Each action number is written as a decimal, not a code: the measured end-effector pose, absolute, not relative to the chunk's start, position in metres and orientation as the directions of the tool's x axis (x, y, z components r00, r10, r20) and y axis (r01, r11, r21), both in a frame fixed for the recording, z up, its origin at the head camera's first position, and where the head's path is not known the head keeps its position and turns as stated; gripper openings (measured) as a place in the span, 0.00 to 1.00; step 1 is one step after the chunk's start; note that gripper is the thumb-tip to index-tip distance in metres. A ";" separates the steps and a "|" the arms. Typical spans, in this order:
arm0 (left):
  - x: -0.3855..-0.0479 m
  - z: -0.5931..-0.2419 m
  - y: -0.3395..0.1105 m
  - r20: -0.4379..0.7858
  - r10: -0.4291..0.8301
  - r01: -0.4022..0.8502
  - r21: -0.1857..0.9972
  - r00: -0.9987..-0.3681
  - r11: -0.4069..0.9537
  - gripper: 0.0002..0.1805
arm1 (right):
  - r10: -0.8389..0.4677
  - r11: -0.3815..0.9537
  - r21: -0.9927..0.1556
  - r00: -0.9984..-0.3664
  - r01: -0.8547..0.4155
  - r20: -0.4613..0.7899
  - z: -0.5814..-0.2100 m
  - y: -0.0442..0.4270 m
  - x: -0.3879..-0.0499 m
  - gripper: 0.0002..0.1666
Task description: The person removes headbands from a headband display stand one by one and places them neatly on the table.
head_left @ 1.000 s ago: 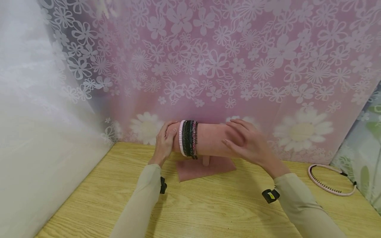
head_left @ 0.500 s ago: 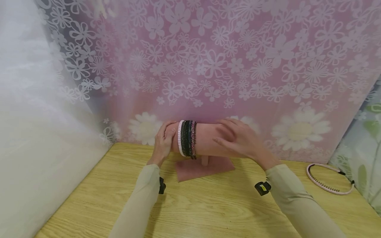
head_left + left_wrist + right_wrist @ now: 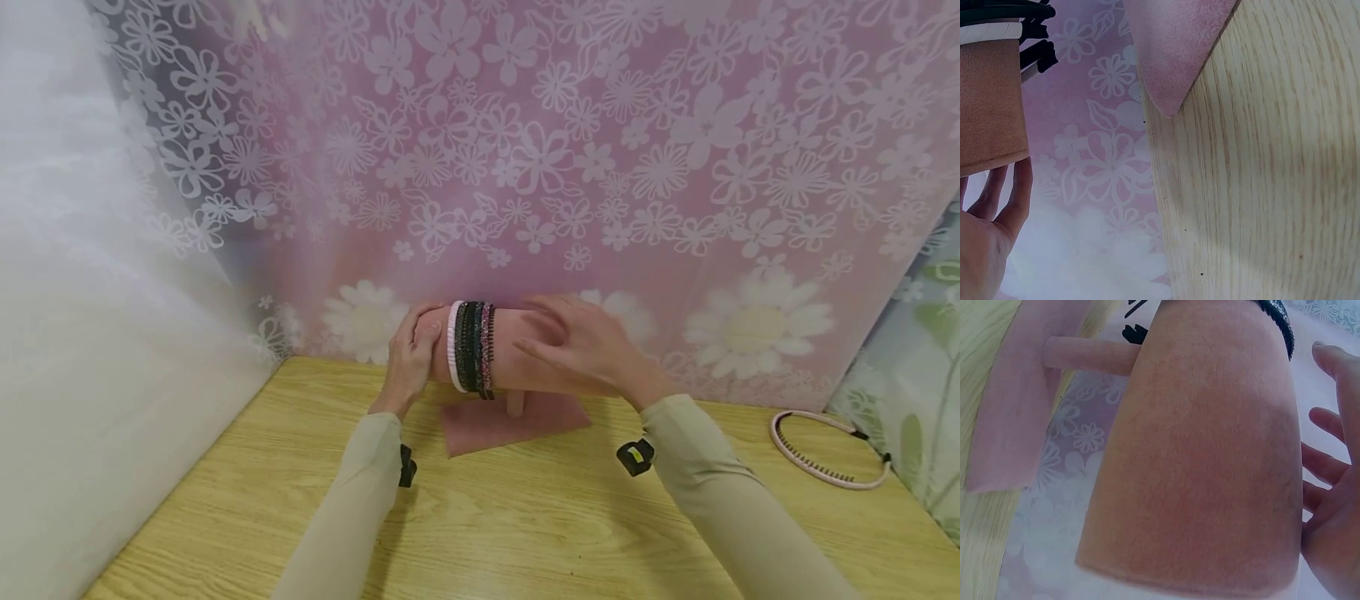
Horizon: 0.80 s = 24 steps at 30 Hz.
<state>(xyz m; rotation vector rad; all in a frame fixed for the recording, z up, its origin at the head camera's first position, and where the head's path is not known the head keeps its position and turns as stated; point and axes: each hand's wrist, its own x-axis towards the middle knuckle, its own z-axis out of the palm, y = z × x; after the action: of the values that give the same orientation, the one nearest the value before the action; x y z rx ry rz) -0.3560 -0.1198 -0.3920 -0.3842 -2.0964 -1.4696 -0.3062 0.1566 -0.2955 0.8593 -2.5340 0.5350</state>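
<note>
A pink padded roll point(image 3: 517, 350) lies level on a short post above a flat pink base point(image 3: 525, 425). Round its left part sit several headbands side by side: a white one point(image 3: 454, 350), dark ones point(image 3: 471, 350) and a glittery pink one point(image 3: 487, 350). My left hand point(image 3: 408, 358) grips the roll's left end, thumb in front; in the left wrist view its fingers point(image 3: 1016, 197) lie at that end. With fingers loosely bent, my right hand point(image 3: 585, 346) is against the roll's right part, right of the headbands, holding no headband. The right wrist view shows it point(image 3: 1335, 487) along the roll's side.
A light pink toothed headband point(image 3: 825, 479) lies on the wooden table point(image 3: 510, 533) at the far right. Behind the roll hangs a pink flowered curtain point(image 3: 540, 183), with a white sheet point(image 3: 112, 292) on the left.
My right hand has moved left along the roll, closer to the headbands. The left hand keeps its grip on the left end, and the headbands stay in place.
</note>
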 end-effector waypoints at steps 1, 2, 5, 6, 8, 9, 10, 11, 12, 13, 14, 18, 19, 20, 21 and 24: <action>-0.356 -0.392 -0.120 0.579 -0.075 0.519 0.774 -0.812 0.363 0.21 | -0.480 0.743 -0.223 -0.735 -0.631 0.480 -0.295 0.155 -0.307 0.36; -0.356 -0.392 -0.120 0.578 -0.075 0.517 0.775 -0.813 0.363 0.21 | -0.477 0.749 -0.227 -0.744 -0.623 0.469 -0.295 0.154 -0.307 0.36; -0.356 -0.392 -0.119 0.575 -0.073 0.515 0.776 -0.815 0.364 0.22 | -0.474 0.759 -0.239 -0.766 -0.606 0.435 -0.293 0.149 -0.307 0.36; -0.356 -0.392 -0.119 0.575 -0.072 0.515 0.775 -0.815 0.365 0.22 | -0.475 0.762 -0.241 -0.772 -0.601 0.423 -0.293 0.148 -0.307 0.37; -0.356 -0.392 -0.120 0.577 -0.071 0.517 0.774 -0.814 0.364 0.22 | -0.473 0.766 -0.247 -0.781 -0.593 0.408 -0.293 0.145 -0.308 0.38; -0.356 -0.392 -0.120 0.578 -0.070 0.518 0.773 -0.813 0.365 0.22 | -0.473 0.768 -0.248 -0.785 -0.590 0.401 -0.293 0.144 -0.309 0.38; -0.356 -0.392 -0.120 0.579 -0.070 0.519 0.773 -0.813 0.365 0.22 | -0.478 0.765 -0.251 -0.784 -0.593 0.397 -0.292 0.143 -0.309 0.38; -0.356 -0.392 -0.120 0.580 -0.070 0.520 0.772 -0.811 0.366 0.22 | -0.481 0.763 -0.250 -0.783 -0.595 0.395 -0.292 0.141 -0.310 0.39; -0.357 -0.393 -0.120 0.581 -0.069 0.522 0.771 -0.811 0.364 0.22 | -0.481 0.763 -0.252 -0.784 -0.595 0.393 -0.292 0.140 -0.311 0.39; -0.357 -0.393 -0.120 0.582 -0.068 0.523 0.770 -0.810 0.365 0.22 | -0.482 0.765 -0.249 -0.784 -0.594 0.391 -0.292 0.139 -0.312 0.39; -0.357 -0.393 -0.120 0.582 -0.069 0.522 0.769 -0.810 0.369 0.21 | -0.487 0.765 -0.244 -0.783 -0.596 0.387 -0.291 0.137 -0.312 0.40; -0.356 -0.393 -0.120 0.584 -0.066 0.524 0.767 -0.809 0.369 0.21 | -0.492 0.781 -0.224 -0.795 -0.583 0.354 -0.290 0.134 -0.315 0.43; -0.356 -0.393 -0.120 0.585 -0.065 0.525 0.766 -0.808 0.371 0.21 | -0.492 0.784 -0.225 -0.801 -0.578 0.342 -0.289 0.133 -0.315 0.44; -0.356 -0.393 -0.120 0.586 -0.064 0.526 0.766 -0.808 0.370 0.21 | -0.489 0.788 -0.229 -0.806 -0.572 0.333 -0.289 0.132 -0.315 0.44; -0.356 -0.393 -0.120 0.588 -0.062 0.529 0.765 -0.807 0.369 0.21 | -0.482 0.794 -0.234 -0.816 -0.561 0.320 -0.288 0.131 -0.315 0.45; -0.357 -0.393 -0.121 0.589 -0.061 0.531 0.764 -0.806 0.368 0.22 | -0.469 0.807 -0.240 -0.833 -0.539 0.293 -0.288 0.129 -0.314 0.46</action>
<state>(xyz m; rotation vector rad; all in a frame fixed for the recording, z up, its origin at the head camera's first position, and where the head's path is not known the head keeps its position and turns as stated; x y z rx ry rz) -0.3573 -0.1205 -0.3932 -0.4048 -2.1005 -1.4575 -0.3142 0.1285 -0.2877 0.7848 -2.7747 0.4646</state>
